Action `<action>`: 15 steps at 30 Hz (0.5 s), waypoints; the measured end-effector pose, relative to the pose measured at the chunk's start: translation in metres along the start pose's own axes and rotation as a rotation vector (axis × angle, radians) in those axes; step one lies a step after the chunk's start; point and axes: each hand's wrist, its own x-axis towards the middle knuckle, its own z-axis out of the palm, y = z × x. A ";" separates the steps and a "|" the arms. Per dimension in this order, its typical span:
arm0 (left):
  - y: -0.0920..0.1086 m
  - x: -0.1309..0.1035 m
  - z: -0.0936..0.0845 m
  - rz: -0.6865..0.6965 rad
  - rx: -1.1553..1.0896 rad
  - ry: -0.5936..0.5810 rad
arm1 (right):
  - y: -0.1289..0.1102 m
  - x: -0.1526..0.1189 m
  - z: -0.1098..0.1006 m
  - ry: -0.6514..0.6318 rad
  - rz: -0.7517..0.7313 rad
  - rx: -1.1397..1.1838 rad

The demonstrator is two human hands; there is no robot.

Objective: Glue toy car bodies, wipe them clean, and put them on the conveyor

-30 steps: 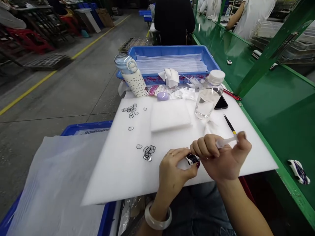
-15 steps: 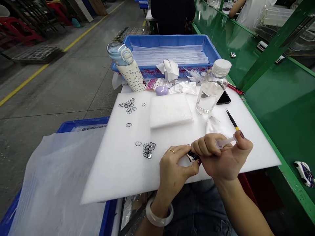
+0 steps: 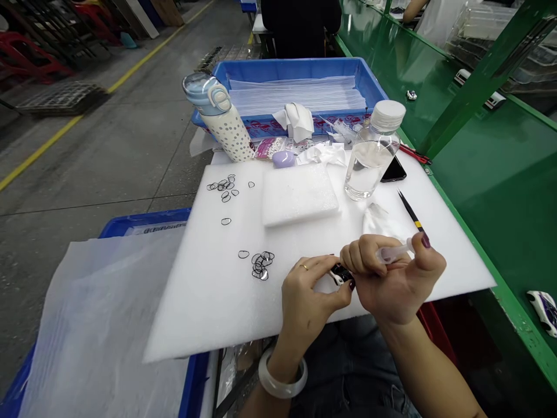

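Note:
My left hand (image 3: 311, 299) pinches a small black-and-white toy car (image 3: 340, 274) between thumb and fingers, just over the white foam sheet (image 3: 209, 307). Wrapped round a translucent syringe (image 3: 391, 253) is my right hand (image 3: 394, 278), its thumb on the plunger end. The syringe's tip is hidden behind the fingers, close against the car. Left of my hands lie several thin black rings (image 3: 262, 266) in a loose cluster, with another group (image 3: 224, 186) farther back. Black tweezers (image 3: 410, 209) with a yellow band rest beyond my right hand.
A foam block (image 3: 300, 194), a clear bottle (image 3: 375, 150), a dotted flask (image 3: 226, 125) and a blue tray (image 3: 289, 68) of white sheets stand behind. On the green bench at right sits another toy car (image 3: 543, 312). A black phone (image 3: 394, 170) lies beside the bottle.
Both hands keep nearly the same pose, on the car and the syringe. The view has shifted slightly; the thumb on the plunger end looks almost unmoved.

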 end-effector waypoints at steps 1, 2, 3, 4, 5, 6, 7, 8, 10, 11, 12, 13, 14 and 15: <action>0.000 0.000 0.000 0.002 0.007 0.004 | -0.002 -0.002 0.000 0.001 0.000 -0.033; 0.000 0.000 0.000 0.002 0.013 0.006 | -0.005 -0.003 0.000 -0.019 0.006 -0.070; -0.001 -0.001 0.000 0.008 0.015 0.008 | -0.008 -0.003 0.002 -0.068 0.016 -0.107; -0.002 -0.001 -0.001 0.022 0.019 0.007 | -0.011 0.000 0.004 -0.139 0.022 -0.137; -0.003 -0.003 -0.001 0.046 0.027 0.003 | -0.012 0.006 0.007 -0.209 0.020 -0.159; -0.005 -0.004 -0.002 0.077 0.044 -0.006 | -0.012 0.016 0.011 -0.252 -0.002 -0.166; -0.007 -0.006 -0.003 0.115 0.071 -0.018 | -0.010 0.028 0.016 -0.266 -0.040 -0.167; -0.009 -0.008 -0.003 0.155 0.106 -0.036 | -0.005 0.043 0.021 -0.249 -0.078 -0.177; -0.014 -0.012 -0.005 0.216 0.181 -0.078 | 0.007 0.072 0.026 -0.222 -0.115 -0.250; -0.016 -0.013 -0.006 0.235 0.212 -0.093 | 0.012 0.084 0.025 -0.236 -0.077 -0.337; -0.018 -0.014 -0.006 0.248 0.239 -0.105 | 0.016 0.092 0.022 -0.217 -0.059 -0.400; -0.019 -0.015 -0.006 0.257 0.263 -0.111 | 0.017 0.095 0.015 -0.198 -0.076 -0.439; -0.020 -0.015 -0.006 0.264 0.281 -0.113 | 0.015 0.094 0.006 -0.155 -0.112 -0.469; -0.020 -0.015 -0.005 0.272 0.292 -0.110 | 0.011 0.090 -0.006 -0.098 -0.161 -0.505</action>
